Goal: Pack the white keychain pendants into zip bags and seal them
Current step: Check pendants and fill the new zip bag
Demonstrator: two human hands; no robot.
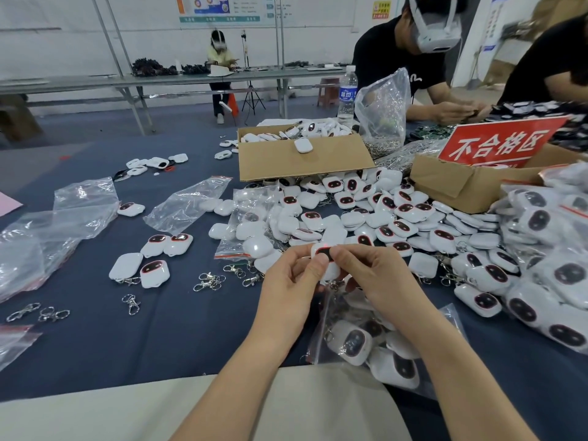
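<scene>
A white keychain pendant [324,256] with a dark red-rimmed face is pinched between both hands above the table. My left hand [291,281] grips its left side, my right hand [369,275] its right side. Below my right hand lies a zip bag [375,342] holding several pendants, partly hidden by my forearm. A big loose heap of pendants [375,214] covers the table behind my hands.
Empty zip bags [187,205] and loose metal clasps [208,281] lie to the left. An open cardboard box [299,160] stands behind the heap, a second box with a red sign [496,144] at right. Bagged pendants [547,249] pile at far right. Other people work across the table.
</scene>
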